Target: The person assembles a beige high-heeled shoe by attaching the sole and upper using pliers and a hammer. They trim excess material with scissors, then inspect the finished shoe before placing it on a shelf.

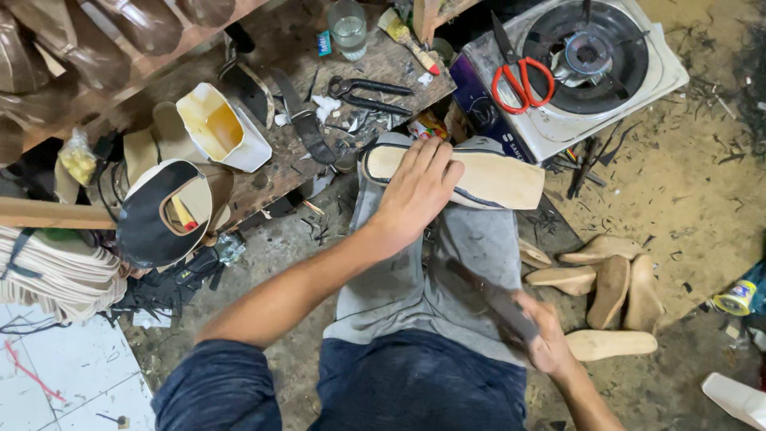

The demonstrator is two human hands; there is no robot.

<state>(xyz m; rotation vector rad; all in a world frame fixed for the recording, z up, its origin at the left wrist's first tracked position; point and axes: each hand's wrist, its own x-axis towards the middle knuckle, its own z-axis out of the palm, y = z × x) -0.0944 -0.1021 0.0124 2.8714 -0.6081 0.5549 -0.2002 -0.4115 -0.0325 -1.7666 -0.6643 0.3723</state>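
My left hand point(415, 191) presses down on a tan shoe insole point(495, 179) with a dark edge, which lies across my knees in grey trousers. My right hand point(550, 335) sits low by my right thigh, closed around the handle of a long dark tool point(495, 299), blurred, whose far end points up towards the insole. Several loose tan insoles point(610, 291) lie on the floor just right of my leg.
A low wooden bench point(383, 68) ahead carries black pliers point(367, 92), a brush point(407, 36), a glass point(349, 28) and a white glue tub point(219, 128). Red-handled scissors point(519, 80) rest on a gas stove point(582, 56). Stacked soles lie at left.
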